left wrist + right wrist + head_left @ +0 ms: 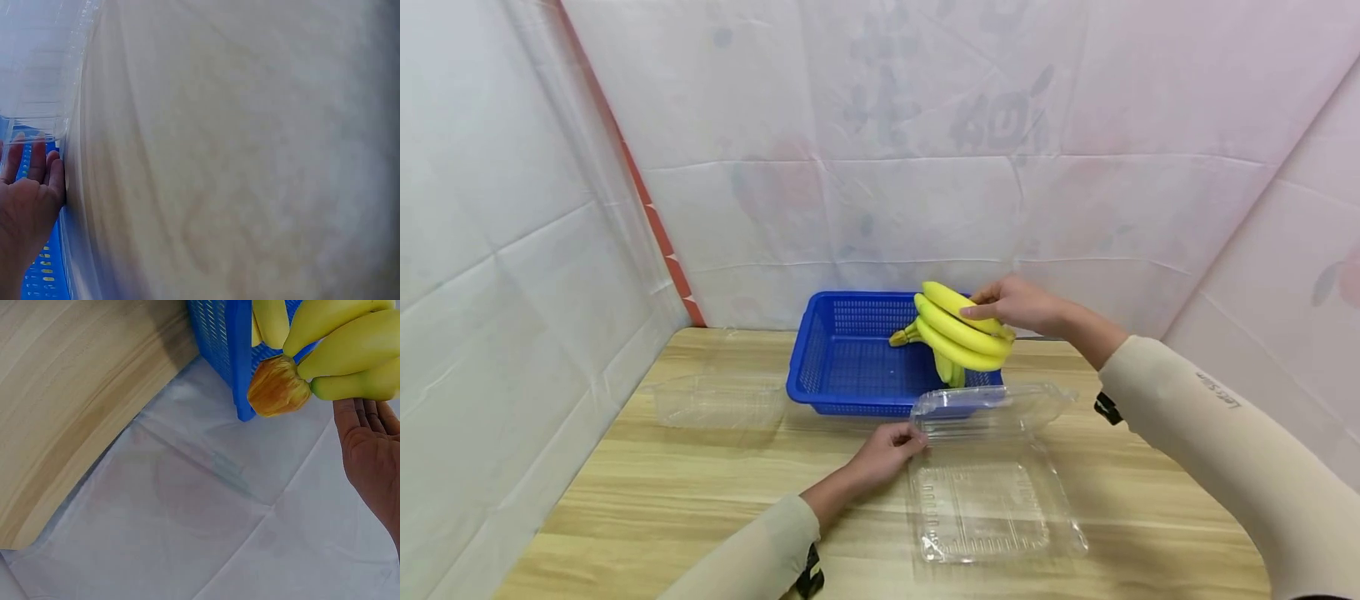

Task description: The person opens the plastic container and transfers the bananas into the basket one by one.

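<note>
A bunch of yellow bananas (958, 332) is held by my right hand (1021, 303) over the right side of a blue plastic basket (895, 409). The right fingers and thumb grip the outer bananas; in the right wrist view the brown stem end (279, 386) points away from the hand (372, 444). More bananas (950, 372) show lower down in the basket. My left hand (882, 455) pinches the left corner of an open clear plastic clamshell box (985, 508), its lid raised against the basket's front. In the left wrist view, fingers (39, 164) reach behind the clear plastic.
Another clear plastic container (718, 404) stands left of the basket on the wood-grain table (700, 500). White printed sheets (880, 192) hang behind the table and at both sides, close to the basket's back rim.
</note>
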{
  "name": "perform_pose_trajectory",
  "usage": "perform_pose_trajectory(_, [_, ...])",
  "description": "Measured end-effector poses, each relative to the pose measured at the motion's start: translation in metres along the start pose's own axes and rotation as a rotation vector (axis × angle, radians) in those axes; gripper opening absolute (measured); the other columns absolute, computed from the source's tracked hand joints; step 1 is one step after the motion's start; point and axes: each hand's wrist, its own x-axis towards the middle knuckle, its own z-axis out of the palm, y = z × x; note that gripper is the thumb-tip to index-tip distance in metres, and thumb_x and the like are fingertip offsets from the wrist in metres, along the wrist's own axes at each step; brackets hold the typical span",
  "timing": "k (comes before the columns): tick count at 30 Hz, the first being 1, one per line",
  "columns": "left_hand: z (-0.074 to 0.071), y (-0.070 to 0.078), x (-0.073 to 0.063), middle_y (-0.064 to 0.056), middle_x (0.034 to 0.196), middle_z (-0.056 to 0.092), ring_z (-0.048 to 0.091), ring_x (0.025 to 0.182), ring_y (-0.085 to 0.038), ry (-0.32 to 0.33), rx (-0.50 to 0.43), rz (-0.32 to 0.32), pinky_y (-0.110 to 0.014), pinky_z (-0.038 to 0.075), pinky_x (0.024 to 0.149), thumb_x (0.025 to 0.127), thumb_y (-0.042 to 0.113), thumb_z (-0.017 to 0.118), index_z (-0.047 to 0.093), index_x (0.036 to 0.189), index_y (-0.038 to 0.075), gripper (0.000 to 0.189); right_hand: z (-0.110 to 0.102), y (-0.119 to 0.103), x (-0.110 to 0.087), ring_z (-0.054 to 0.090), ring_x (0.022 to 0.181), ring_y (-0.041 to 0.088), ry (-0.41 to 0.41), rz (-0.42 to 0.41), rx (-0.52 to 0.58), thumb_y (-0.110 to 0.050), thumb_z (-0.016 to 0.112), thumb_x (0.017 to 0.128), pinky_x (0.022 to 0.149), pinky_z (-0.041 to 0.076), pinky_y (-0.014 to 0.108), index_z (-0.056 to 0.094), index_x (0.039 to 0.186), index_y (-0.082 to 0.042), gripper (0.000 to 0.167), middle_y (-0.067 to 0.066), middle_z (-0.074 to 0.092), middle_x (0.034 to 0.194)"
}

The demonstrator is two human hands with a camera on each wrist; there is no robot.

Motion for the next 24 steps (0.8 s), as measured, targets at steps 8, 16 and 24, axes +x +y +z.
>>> perform_pose_trajectory(8, [-0.006,-0.004,-0.003,-0.028,0.113,0.075,0.067,0.095,-0.012,-0.02,-0.031,-0.011,-0.022,0.054,0.082,0.108,0.017,0.062,0.073,0.112,-0.007,0.027,0.021,-0.01,0.025,0.068,0.096,0.022,-0.094,-0.006,-0.026,-0.046,0.071,0.102,0.091,0.056,0.037,0.076,0.126,-0.012,0.042,0.008,0.076,0.111])
perform_pose_trajectory(16, [-0.007,-0.003,-0.008,-0.026,0.115,0.075,0.067,0.102,-0.013,-0.035,0.001,-0.005,-0.024,0.054,0.092,0.107,0.018,0.063,0.073,0.113,-0.006,0.026,0.045,-0.027,0.043,0.064,0.121,0.027,-0.192,-0.022,-0.178,-0.044,0.072,0.102,0.101,0.057,0.04,0.067,0.144,-0.005,0.057,0.015,0.066,0.146])
perform_pose_trajectory(24, [-0.006,-0.001,-0.01,-0.024,0.113,0.077,0.067,0.101,-0.013,-0.058,0.024,0.011,-0.022,0.052,0.09,0.107,0.019,0.063,0.076,0.112,-0.003,0.025,0.068,-0.038,0.064,0.063,0.11,0.019,-0.263,-0.042,-0.19,-0.039,0.071,0.103,0.092,0.056,0.032,0.07,0.14,-0.007,0.048,0.009,0.07,0.136])
